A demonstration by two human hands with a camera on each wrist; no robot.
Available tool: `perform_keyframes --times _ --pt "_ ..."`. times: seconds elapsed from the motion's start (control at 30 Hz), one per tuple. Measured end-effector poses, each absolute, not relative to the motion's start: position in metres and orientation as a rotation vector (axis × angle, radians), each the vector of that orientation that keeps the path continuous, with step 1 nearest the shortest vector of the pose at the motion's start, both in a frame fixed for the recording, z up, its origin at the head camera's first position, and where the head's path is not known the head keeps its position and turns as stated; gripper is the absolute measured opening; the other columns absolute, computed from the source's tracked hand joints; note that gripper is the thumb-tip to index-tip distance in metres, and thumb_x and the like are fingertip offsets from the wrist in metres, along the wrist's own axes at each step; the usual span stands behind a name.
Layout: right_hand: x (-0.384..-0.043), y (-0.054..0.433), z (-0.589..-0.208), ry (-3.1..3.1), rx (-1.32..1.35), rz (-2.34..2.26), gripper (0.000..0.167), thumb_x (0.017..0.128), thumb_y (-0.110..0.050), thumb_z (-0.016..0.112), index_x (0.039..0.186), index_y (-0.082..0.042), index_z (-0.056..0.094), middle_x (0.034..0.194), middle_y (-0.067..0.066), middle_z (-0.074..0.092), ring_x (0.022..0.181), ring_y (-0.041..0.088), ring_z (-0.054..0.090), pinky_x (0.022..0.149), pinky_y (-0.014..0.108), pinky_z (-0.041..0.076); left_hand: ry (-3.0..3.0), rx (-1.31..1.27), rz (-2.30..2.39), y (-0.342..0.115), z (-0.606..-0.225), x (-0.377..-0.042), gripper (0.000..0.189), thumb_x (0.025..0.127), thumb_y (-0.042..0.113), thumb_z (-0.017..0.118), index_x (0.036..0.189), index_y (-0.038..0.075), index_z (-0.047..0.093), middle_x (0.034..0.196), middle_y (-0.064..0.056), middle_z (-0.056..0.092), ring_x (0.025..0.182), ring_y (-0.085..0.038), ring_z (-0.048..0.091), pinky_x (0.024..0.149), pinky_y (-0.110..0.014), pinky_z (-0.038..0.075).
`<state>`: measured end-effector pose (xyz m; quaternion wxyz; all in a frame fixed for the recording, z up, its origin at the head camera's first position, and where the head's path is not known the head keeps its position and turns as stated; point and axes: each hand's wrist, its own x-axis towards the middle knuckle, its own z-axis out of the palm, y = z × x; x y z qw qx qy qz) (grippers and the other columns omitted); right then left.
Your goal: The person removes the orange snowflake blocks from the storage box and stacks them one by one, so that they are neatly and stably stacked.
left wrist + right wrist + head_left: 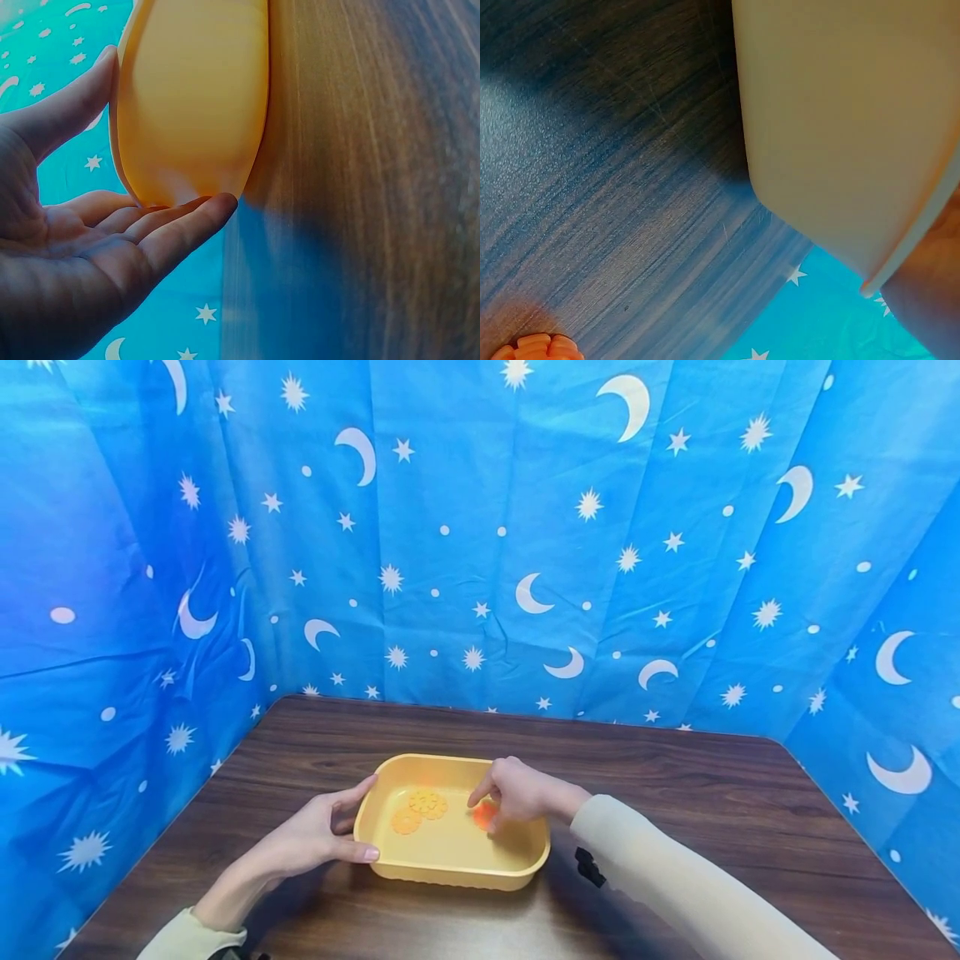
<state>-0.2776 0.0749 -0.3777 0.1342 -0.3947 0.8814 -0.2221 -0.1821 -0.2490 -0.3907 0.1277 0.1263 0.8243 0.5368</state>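
Note:
A yellow plastic tray [450,867] with rounded corners stands on the table. My left hand [311,839] holds its left end, thumb on the near corner and fingers against the end wall; the left wrist view shows the fingers along the tray wall [191,97]. Flat, scalloped orange discs [407,821] lie together in its left half, partly overlapping. My right hand [517,789] reaches over the far right rim into the tray, index finger stretched out. A bright red-orange piece [485,814] shows between its fingertips; I cannot tell whether they pinch it.
The dark wooden table [660,777] reaches back to a blue curtain [465,560] with moons and stars. At the lower left of the right wrist view, an orange lobed piece [540,347] sits over the table, beside the tray's outer wall [832,127].

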Motion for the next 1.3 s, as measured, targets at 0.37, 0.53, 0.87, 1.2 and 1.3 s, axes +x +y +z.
perform_keyframes --times 0.37,0.53,0.87,1.2,1.3 --pt "-0.276 0.071 -0.383 2.643 -1.191 -0.546 0.033 0.070 0.004 0.094 0.100 -0.005 0.085 0.063 -0.004 0.058 0.058 0.009 0.044 0.052 0.022 0.037 2.417 0.369 1.546 -0.249 -0.390 -0.182 0.108 0.083 0.023 0.091 0.165 0.000 0.026 0.167 -0.029 0.028 0.143 -0.053 0.043 0.110 -0.056 0.045" --pt "-0.274 0.067 -0.385 2.637 -1.223 -0.552 0.030 0.072 0.001 0.095 0.100 -0.005 0.085 0.063 -0.005 0.057 0.058 0.009 0.043 0.055 0.022 0.036 2.413 0.369 1.549 -0.248 -0.389 -0.182 0.108 0.083 0.022 0.091 0.165 -0.001 0.026 0.167 -0.029 0.027 0.143 -0.053 0.042 0.110 -0.056 0.045" --pt "-0.262 0.053 -0.390 2.511 -1.198 -0.715 0.033 0.078 -0.008 0.095 0.108 -0.008 0.083 0.057 -0.004 0.050 0.052 0.011 0.043 0.051 0.023 0.032 2.394 0.322 1.564 -0.247 -0.389 -0.180 0.106 0.084 0.021 0.091 0.166 0.001 0.026 0.166 -0.029 0.030 0.143 -0.052 0.043 0.109 -0.055 0.048" --pt "-0.261 0.056 -0.389 2.536 -1.121 -0.741 0.035 0.073 -0.005 0.097 0.105 -0.009 0.083 0.084 -0.002 0.068 0.081 0.014 0.053 0.072 0.027 0.046 2.366 0.404 1.580 -0.250 -0.392 -0.182 0.107 0.085 0.020 0.090 0.166 -0.001 0.023 0.166 -0.031 0.029 0.142 -0.052 0.043 0.108 -0.052 0.048" --pt "-0.261 0.056 -0.391 2.547 -1.119 -0.741 0.034 0.072 -0.004 0.097 0.102 -0.011 0.082 0.090 -0.005 0.069 0.086 0.016 0.057 0.078 0.027 0.049 2.362 0.419 1.589 -0.250 -0.392 -0.181 0.107 0.085 0.018 0.089 0.165 -0.003 0.022 0.165 -0.032 0.028 0.142 -0.052 0.044 0.107 -0.050 0.050"
